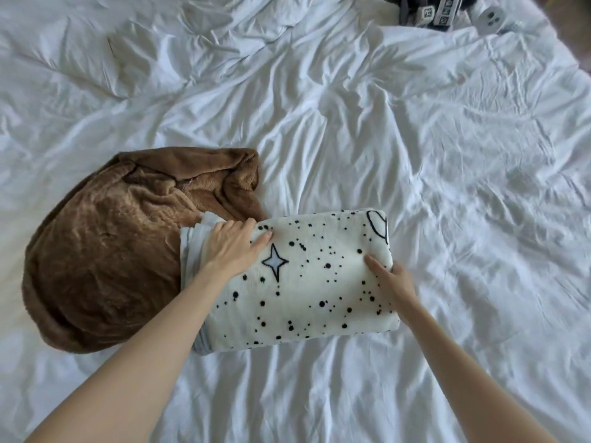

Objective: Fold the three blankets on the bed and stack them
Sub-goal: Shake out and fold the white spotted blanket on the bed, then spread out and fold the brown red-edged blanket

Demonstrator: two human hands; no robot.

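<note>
Left hand (232,243): reached in from the near edge on a bare forearm; laid flat, fingers straight, pressed on the top left corner of the folded blanket; nothing is gripped.
Right hand (391,278): set at the right edge of the same blanket; thumb laid on top, fingers hidden beneath, so the edge appears to be pinched.
Cream fleece blanket (319,282): black speckles and a pale four-point star; folded into a thick rectangle, placed mid-bed between both hands.
Pale grey-blue blanket (192,254): folded, seen only as layered edges at the left side, under the cream one.
Brown plush blanket (105,238): unfolded, heaped in a loose mound, touching the stack's left side.
White bed cover (415,139): rumpled, spread under everything.
Dark patterned items (425,11): far edge, partly cropped; kind not identifiable.
</note>
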